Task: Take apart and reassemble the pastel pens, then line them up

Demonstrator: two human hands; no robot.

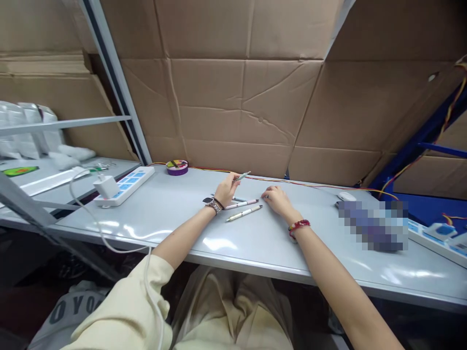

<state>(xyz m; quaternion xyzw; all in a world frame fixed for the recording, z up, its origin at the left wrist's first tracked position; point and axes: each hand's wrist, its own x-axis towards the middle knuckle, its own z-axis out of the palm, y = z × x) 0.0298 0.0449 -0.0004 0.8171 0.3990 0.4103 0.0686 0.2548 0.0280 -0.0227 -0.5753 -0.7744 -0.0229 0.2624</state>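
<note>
My left hand (226,188) is closed around a grey-green pen (243,175), whose tip points up and to the right. Below it on the table lie a white-and-gold pen (244,213) and a pale pink pen (242,204) with a dark tip. A darker pen (239,199) is partly hidden by the hand. Just right of the pens' tips, my right hand (277,199) rests low over the table with its fingers curled and pinched together. Whatever is between those fingertips is too small to make out.
A round purple tin (177,167) stands at the back left, beside a white power strip (127,185) with a charger. A blurred-out dark object (372,227) and a white mouse (346,196) lie at right. Cardboard (226,107) walls the back; a white cable (109,245) hangs at left.
</note>
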